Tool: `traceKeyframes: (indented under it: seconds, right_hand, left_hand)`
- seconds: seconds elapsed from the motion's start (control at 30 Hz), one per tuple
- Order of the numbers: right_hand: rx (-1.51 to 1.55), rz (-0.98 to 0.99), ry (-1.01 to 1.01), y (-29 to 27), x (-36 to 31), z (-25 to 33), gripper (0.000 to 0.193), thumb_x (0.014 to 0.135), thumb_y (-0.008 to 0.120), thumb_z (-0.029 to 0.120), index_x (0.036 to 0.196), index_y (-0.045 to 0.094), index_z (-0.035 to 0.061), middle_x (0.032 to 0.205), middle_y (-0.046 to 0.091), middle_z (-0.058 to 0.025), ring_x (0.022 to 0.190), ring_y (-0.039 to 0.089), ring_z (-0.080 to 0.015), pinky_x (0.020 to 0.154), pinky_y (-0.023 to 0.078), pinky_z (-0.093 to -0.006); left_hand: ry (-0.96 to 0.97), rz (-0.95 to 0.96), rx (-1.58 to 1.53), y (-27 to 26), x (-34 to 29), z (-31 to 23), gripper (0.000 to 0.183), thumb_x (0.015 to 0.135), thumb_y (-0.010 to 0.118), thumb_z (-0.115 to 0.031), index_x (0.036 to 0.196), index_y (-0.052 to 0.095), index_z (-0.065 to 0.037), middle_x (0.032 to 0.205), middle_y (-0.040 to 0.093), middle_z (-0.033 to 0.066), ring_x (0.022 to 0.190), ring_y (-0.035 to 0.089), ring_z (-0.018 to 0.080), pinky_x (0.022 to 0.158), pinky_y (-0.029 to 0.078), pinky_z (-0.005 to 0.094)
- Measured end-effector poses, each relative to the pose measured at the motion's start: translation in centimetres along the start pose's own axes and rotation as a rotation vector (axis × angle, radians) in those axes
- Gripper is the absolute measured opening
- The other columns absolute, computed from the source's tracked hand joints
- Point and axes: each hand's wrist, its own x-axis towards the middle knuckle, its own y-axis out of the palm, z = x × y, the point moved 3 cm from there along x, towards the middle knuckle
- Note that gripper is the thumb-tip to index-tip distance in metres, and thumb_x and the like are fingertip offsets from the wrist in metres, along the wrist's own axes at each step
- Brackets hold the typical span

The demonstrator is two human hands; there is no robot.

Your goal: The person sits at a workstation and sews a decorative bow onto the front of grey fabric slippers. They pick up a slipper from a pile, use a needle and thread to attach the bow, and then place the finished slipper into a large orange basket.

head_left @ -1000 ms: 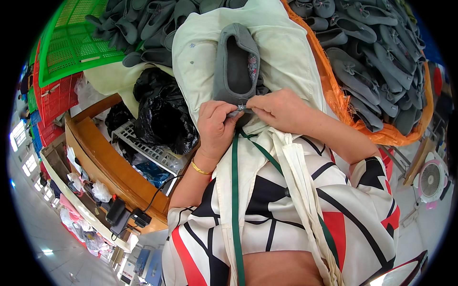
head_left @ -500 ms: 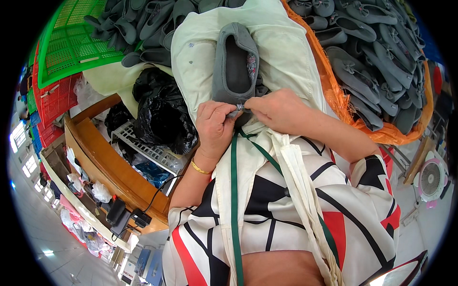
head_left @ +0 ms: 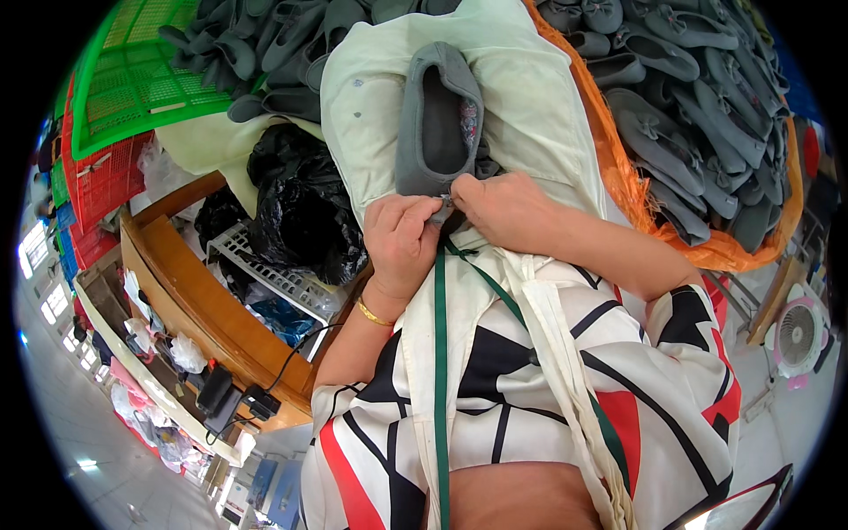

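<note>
While grey slipper [head_left: 442, 124] lies on pale cloth [head_left: 530, 115], left hand [head_left: 400, 238] and right hand [head_left: 505, 208] have fingertips clamped on small grey piece [head_left: 445, 203] at slipper's near end.

Reaches up with bare left forearm [head_left: 352, 340] and slantwise inward with bare right forearm [head_left: 618, 242]; curls bare left hand [head_left: 399, 235] into a thumb-and-finger pinch, just beside the bare, bent-fingered right hand [head_left: 507, 210].
</note>
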Motion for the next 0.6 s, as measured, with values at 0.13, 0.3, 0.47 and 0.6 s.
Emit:
traceKeyframes:
  seconds: [0.13,0.3,0.47,0.6]
  right_hand:
    - [0.013,-0.047,0.078,0.1,0.0,0.1,0.014,0.093,0.055,0.014,0.094,0.048,0.0024,0.065,0.063,-0.0152,0.063,0.065,-0.0359,0.054,0.048,-0.0458]
    - [0.220,-0.073,0.174,0.6,0.2,-0.7,0.020,0.097,0.054,0.021,0.097,0.048,0.0018,0.070,0.064,-0.0175,0.067,0.065,-0.0391,0.060,0.049,-0.0479]
    - [0.421,-0.068,0.230,0.1,1.0,-0.4,0.021,0.099,0.053,0.022,0.100,0.048,0.0012,0.080,0.064,-0.0220,0.078,0.064,-0.0413,0.067,0.049,-0.0478]
    - [0.479,-0.057,0.232,0.1,1.7,-0.1,0.020,0.098,0.053,0.020,0.101,0.048,0.0013,0.083,0.065,-0.0221,0.081,0.065,-0.0410,0.070,0.049,-0.0462]
  left_hand:
    - [-0.042,-0.015,-0.002,0.1,-0.3,-0.1,0.030,0.069,0.077,-0.001,0.097,0.070,-0.008,0.087,0.065,0.0068,0.082,0.060,0.0275,0.073,0.048,0.0370]
    - [-0.194,-0.030,-0.210,0.8,-1.3,0.6,0.028,0.071,0.078,0.001,0.097,0.070,-0.006,0.089,0.066,0.0080,0.081,0.060,0.0260,0.071,0.048,0.0347]
    - [-0.176,-0.037,-0.256,0.8,-1.2,0.6,0.027,0.072,0.077,0.003,0.097,0.070,-0.006,0.089,0.067,0.0078,0.081,0.060,0.0256,0.071,0.048,0.0339]
    - [-0.154,-0.025,-0.267,0.8,-1.1,0.5,0.029,0.072,0.075,0.004,0.098,0.070,-0.006,0.090,0.066,0.0079,0.082,0.060,0.0260,0.071,0.048,0.0343]
